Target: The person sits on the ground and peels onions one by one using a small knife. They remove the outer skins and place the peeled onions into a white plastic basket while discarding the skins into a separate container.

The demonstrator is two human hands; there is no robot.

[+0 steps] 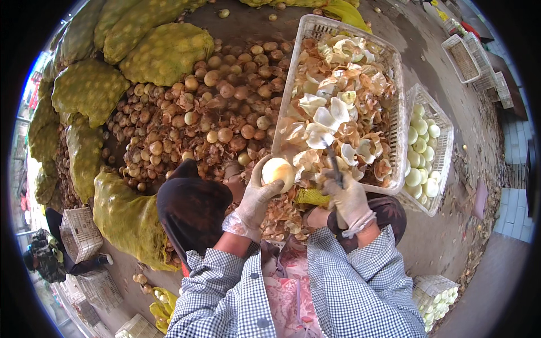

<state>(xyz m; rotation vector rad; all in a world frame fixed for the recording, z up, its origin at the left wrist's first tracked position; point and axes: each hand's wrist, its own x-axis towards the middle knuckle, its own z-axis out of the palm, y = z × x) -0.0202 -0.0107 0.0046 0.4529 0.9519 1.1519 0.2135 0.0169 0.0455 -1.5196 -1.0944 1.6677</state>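
Observation:
My gloved left hand point(254, 198) grips a pale onion point(277, 174), its surface mostly bare with a brownish-yellow patch on top. In my gloved right hand point(346, 196) is a knife point(334, 164) with a dark, narrow blade, pointing away from me over the near part of a crate; the fingers hide much of its handle. That white plastic crate point(399, 122) is heaped with onion skins point(346, 80), some papery brown, some thick and white. The knife and the onion are apart. Loose unpeeled onions point(236, 93) lie piled on the ground beyond my left hand.
Right of the skins stands a crate point(444, 169) of peeled onions point(420, 143). Yellow mesh sacks point(169, 55) full of onions line the left side. Stacked crates point(463, 59) stand far right, another filled crate point(433, 291) lower right. A person point(46, 253) is at the far left.

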